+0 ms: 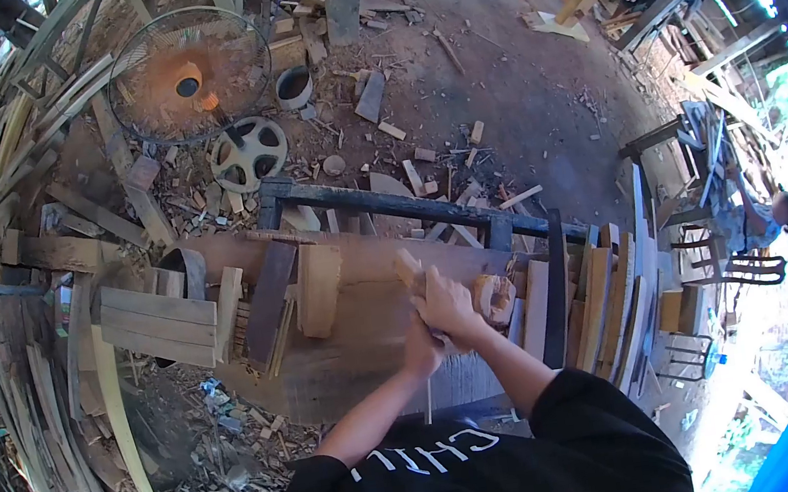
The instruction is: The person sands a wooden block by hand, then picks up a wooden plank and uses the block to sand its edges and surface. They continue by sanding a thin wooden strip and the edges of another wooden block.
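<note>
Both hands are close together over the wooden bench (382, 385). My right hand (448, 306) is closed around a small wooden piece (408, 269), whose upper end sticks out beyond the fingers. Just left of it and lower, my left hand (419, 349) is closed against the same spot; what it grips is hidden. A thin stick (427, 404) points down below the hands. Right of my right hand lies a carved wooden block (495, 298). A thick light wood block (320, 291) stands on the bench to the left.
A dark beam (379, 204) runs along the bench's far side. Boards (607, 298) stack at the right, planks (160, 324) at the left. Beyond are a fan (189, 84), a metal wheel (248, 155) and scattered offcuts. Another person (750, 220) is at the far right.
</note>
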### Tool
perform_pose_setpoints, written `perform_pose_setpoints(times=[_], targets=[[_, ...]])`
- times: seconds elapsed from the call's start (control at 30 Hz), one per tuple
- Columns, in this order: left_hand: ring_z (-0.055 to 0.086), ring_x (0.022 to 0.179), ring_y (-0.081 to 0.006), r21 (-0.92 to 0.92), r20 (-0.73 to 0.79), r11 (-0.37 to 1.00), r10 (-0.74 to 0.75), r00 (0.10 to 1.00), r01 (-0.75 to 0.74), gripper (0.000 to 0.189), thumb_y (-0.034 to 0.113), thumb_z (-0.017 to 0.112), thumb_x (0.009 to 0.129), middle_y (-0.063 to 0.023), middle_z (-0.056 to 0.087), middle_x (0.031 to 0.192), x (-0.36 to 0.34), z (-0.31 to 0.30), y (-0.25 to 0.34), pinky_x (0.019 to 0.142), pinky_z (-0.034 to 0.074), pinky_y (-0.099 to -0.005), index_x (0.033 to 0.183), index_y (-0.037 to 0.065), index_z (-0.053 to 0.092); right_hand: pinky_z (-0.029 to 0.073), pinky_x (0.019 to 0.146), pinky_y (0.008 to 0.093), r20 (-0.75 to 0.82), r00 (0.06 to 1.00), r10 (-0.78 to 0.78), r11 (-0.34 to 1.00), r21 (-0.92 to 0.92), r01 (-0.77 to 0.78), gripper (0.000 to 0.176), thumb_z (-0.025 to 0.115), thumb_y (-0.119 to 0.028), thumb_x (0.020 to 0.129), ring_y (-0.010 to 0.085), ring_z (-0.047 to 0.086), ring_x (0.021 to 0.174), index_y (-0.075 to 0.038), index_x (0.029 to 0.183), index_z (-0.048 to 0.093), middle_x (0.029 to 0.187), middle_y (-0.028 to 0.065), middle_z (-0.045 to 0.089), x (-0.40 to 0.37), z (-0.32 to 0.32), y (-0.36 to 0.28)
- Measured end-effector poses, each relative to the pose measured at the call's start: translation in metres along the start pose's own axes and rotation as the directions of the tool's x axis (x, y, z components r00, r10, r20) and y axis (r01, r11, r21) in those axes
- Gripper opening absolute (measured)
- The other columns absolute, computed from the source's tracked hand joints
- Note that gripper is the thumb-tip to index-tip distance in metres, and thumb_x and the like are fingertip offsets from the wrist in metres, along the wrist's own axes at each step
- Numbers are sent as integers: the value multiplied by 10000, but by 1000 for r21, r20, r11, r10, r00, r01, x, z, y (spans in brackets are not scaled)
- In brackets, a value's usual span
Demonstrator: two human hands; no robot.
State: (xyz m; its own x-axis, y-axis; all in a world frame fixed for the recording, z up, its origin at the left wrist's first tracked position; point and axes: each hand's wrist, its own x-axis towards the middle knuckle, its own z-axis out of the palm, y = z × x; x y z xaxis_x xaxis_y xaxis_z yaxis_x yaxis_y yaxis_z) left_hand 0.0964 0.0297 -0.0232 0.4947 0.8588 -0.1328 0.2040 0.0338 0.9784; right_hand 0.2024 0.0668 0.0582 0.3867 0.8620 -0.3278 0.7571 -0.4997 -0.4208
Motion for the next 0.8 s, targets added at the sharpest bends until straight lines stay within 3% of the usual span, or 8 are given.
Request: perform_pose_setpoints(times=[0.1,0.17,0.27,0.37,0.6,0.67,0.73,0.8], targets=[[581,880,-490,-408,5,913,-19,1000,20,448,-56,507,699,-306,603,911,-5,16,-40,742,457,-518,1137,-60,410,484,747,542,-19,999,30,998,48,-29,421,654,-292,783,454,626,832,-9,1024,456,871,273,635,8,5,2],[583,888,-483,128,60,987,-104,993,95,459,-60,509,696,-290,608,922,-2,-6,1,740,465,-497,1144,-48,414,483,743,539,-26,999,39,997,68,-37,423,661,-296,780,455,625,835,-12,1019,457,872,271,636,37,6,2],[587,891,-469,260,109,926,-311,944,275,459,-61,518,698,-265,612,922,1,-10,9,752,468,-476,1144,-40,416,484,796,528,-32,995,98,992,78,-96,417,653,-283,792,457,625,897,-13,1030,443,898,266,646,57,7,-1],[599,906,-448,-37,19,999,9,1000,-8,488,-57,530,704,-258,616,938,0,-7,11,762,477,-458,1177,-46,413,483,800,530,73,994,85,996,23,-86,417,656,-273,792,461,625,897,-16,1041,443,889,267,646,21,-4,-6],[614,937,-417,-191,125,963,-168,978,190,461,-27,571,730,-249,625,981,4,-6,2,772,477,-457,1169,-37,430,488,757,527,-57,998,31,999,26,-29,421,651,-300,798,454,626,859,-12,1033,451,899,275,640,47,13,-5],[617,939,-401,103,54,991,-91,994,85,428,-13,587,733,-229,629,984,0,-7,12,767,473,-449,1135,-35,442,489,758,527,-91,995,42,999,-3,-42,443,648,-323,798,451,625,869,-8,1042,456,904,278,639,60,17,-1],[619,923,-399,-55,62,992,-113,992,116,446,-11,588,728,-215,637,971,-2,-4,5,766,474,-449,1149,-42,443,489,759,526,-46,997,70,997,-30,-71,443,646,-321,799,449,626,869,-6,1046,455,904,279,639,27,14,-3],[617,891,-419,-221,-36,972,71,997,-77,441,-27,572,713,-239,633,934,2,-7,22,756,476,-458,1136,-43,445,486,766,526,94,993,71,998,-5,-70,447,646,-318,800,449,625,870,-4,1055,456,904,278,639,1,-6,-6]])
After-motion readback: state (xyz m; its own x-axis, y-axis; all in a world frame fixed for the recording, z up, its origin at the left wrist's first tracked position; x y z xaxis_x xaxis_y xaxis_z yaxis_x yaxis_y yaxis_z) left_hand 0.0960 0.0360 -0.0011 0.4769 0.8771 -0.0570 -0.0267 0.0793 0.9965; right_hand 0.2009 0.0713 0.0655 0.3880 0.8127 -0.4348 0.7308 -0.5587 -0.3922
